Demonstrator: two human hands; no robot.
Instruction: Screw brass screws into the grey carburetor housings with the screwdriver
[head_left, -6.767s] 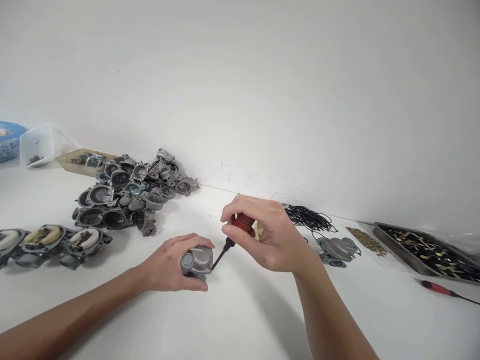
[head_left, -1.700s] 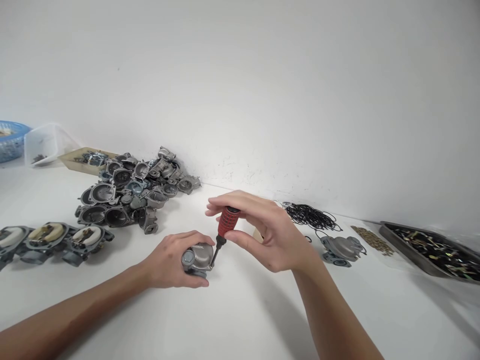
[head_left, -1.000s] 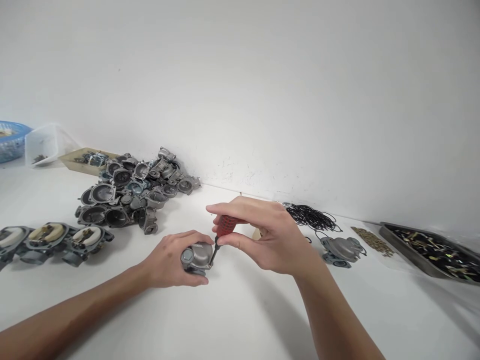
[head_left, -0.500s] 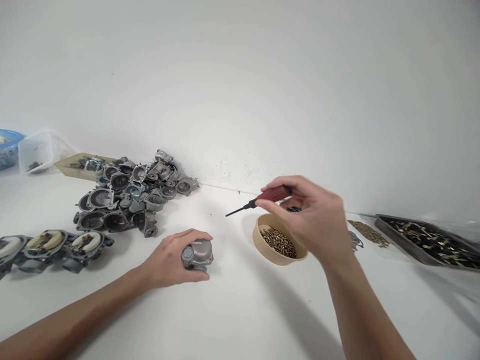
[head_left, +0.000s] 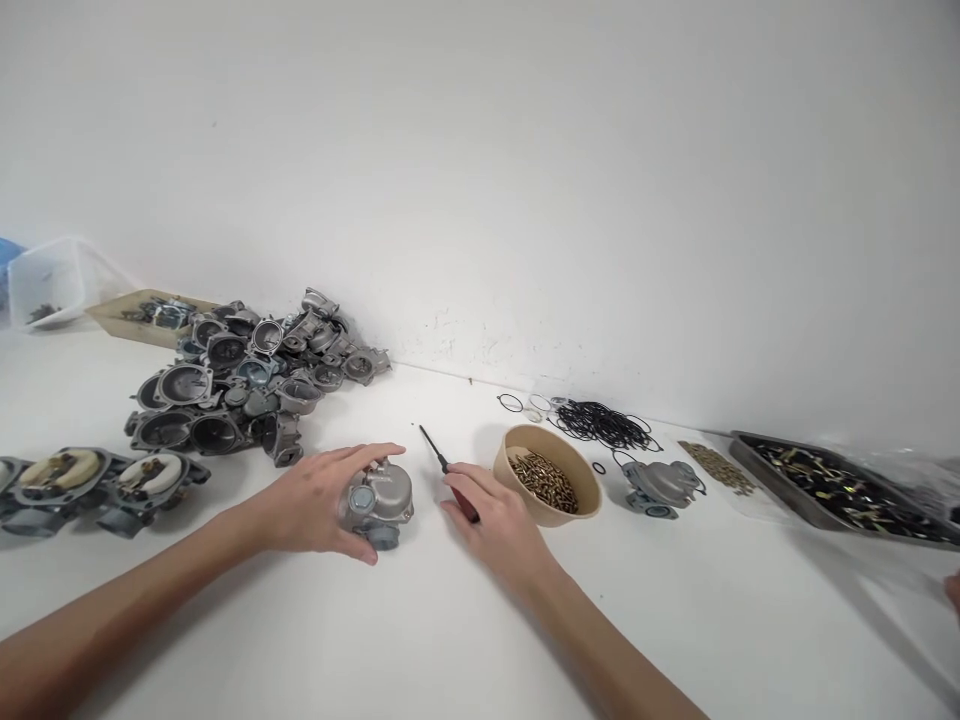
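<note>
My left hand (head_left: pixel 315 502) is closed round the left side of a grey metal carburetor (head_left: pixel 391 492) on the white table, fingers over its top and thumb along its front. The carburetor's domed cover faces up; its far left side is hidden by my palm. Just to the right, my right hand (head_left: pixel 499 520) is low over the table, its fingers on the red handle of a screwdriver (head_left: pixel 465 496). The dark shaft points away from me, up and to the left. Beside that hand stands a beige bowl (head_left: pixel 506 465) filled with small brass-coloured screws (head_left: pixel 546 482).
Carburetor bodies (head_left: pixel 217 400) are piled at the back left, before a beige tray (head_left: pixel 112 318). Assemblies with cream floats (head_left: pixel 64 475) lie nearer. Rightward are black rubber rings (head_left: pixel 604 425), another carburetor (head_left: pixel 664 485), small brass parts (head_left: pixel 716 467) and a dark tray (head_left: pixel 817 510). Part of another hand (head_left: pixel 952 590) shows at the right edge.
My right hand has come down and left from above the bowl, lowering the screwdriver to the table beside the carburetor. My left hand still grips the carburetor, which now shows more of its cover.
</note>
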